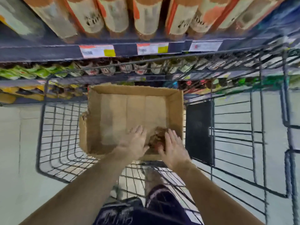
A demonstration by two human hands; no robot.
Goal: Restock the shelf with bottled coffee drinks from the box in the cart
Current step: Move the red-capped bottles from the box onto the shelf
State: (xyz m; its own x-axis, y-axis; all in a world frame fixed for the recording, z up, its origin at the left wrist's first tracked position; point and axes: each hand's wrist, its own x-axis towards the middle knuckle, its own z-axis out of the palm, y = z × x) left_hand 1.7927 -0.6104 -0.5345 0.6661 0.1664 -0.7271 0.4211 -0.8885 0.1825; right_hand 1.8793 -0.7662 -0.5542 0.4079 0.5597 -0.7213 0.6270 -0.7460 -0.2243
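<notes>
An open cardboard box (176,111) sits in the black wire cart (53,143). Most of its floor is bare. In its near right corner lie brown bottled coffee drinks (158,137), blurred, with a red cap showing. My left hand (135,143) is spread flat inside the box just left of the bottles, fingers apart. My right hand (173,146) is on the bottles' right side, fingers extended along them; whether it grips one is unclear. Above, the shelf (48,51) carries rows of tall brown and cream bottles (146,18).
Price tags (97,51) line the shelf edge. Lower shelves hold green, yellow and dark packets (32,72). A black panel (199,132) stands in the cart right of the box. The cart's wire side rises at right. Pale floor lies at left.
</notes>
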